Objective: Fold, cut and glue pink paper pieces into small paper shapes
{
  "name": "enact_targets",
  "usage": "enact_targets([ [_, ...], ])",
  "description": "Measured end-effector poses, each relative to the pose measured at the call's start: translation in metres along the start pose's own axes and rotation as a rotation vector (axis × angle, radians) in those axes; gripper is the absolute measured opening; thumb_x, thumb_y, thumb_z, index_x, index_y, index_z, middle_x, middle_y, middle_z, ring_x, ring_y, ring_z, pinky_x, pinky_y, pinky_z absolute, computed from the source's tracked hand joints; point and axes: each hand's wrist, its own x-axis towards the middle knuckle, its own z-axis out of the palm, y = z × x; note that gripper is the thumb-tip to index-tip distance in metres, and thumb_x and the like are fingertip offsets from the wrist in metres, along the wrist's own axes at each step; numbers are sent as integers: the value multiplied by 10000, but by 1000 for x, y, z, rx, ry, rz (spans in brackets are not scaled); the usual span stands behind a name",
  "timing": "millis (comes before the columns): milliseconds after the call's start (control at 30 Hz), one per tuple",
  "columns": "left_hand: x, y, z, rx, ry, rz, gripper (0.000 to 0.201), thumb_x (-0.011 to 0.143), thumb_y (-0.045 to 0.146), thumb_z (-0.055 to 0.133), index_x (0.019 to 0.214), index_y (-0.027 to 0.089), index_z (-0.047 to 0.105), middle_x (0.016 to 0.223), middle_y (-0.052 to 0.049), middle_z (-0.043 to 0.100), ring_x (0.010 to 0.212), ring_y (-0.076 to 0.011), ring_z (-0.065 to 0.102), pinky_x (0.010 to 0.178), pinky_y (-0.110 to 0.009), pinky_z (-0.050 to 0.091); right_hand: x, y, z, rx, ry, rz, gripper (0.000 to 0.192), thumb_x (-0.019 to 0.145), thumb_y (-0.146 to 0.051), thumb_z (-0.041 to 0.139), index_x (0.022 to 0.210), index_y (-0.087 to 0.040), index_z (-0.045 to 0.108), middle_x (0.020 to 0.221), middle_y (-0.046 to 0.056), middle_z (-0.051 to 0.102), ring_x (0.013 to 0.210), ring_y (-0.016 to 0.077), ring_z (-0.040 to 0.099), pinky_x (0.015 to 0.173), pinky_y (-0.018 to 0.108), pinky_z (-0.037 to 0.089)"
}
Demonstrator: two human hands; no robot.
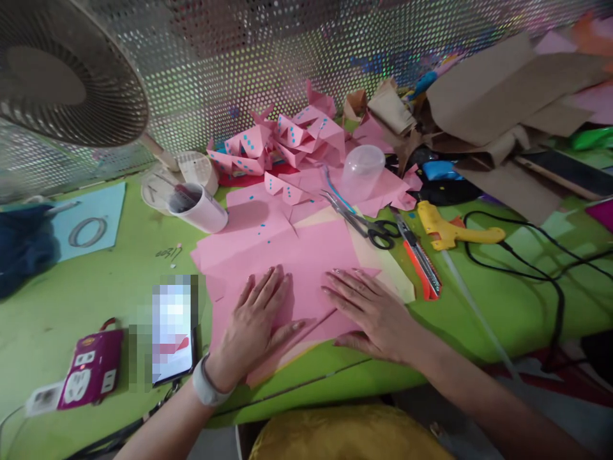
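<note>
Lying partly over pale yellow paper (pixel 398 273) on the tabletop (pixel 115 271), a pink paper sheet (pixel 311 259) is showing a diagonal line; left hand (pixel 253 322) and right hand (pixel 376 313) are resting palm-down on it, each grip flat, thumb apart.

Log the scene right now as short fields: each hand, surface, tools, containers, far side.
Left hand: open, flat on a pink paper sheet
Right hand: open, on the same sheet
Surface: green table
Tools: black-handled metal scissors, orange-and-grey utility knife, yellow plastic glue gun
Containers: white cylindrical cup, translucent plastic cup
Far side: folded pink paper shapes with blue marks
</note>
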Motion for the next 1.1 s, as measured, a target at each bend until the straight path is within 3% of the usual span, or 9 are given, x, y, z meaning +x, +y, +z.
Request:
enact_targets([
  [500, 1, -9, 12, 36, 130, 106, 744, 933, 549, 402, 1530, 161, 187, 1531, -178, 343, 1395, -325, 359, 1137, -532, 290, -2, 4, -3, 78, -62, 48, 790, 909, -673, 342, 1466, -112, 363, 1545, 139, 322, 1456, 278, 219, 1196, 498, 153],
  [933, 3, -7, 11, 23, 121, 87, 754, 936, 558, 386, 1540, 174, 149, 1535, -178, 333, 1395, -331, 355, 1134, -546, 291, -2, 5, -4, 82, -54, 68, 816, 889, -693, 366, 1479, -130, 340, 1554, 131, 305, 1468, 280, 179, 1200, 505, 129],
  [1100, 2, -4, 9, 13, 107, 54, 749, 926, 585, 390, 1520, 158, 227, 1523, -181, 355, 1397, -329, 354, 1131, -542, 303, -1, 2, -5, 88, -21, 64, 787, 884, -666, 427, 1461, -133, 378, 1530, 138, 352, 1456, 278, 219, 1187, 518, 185],
])
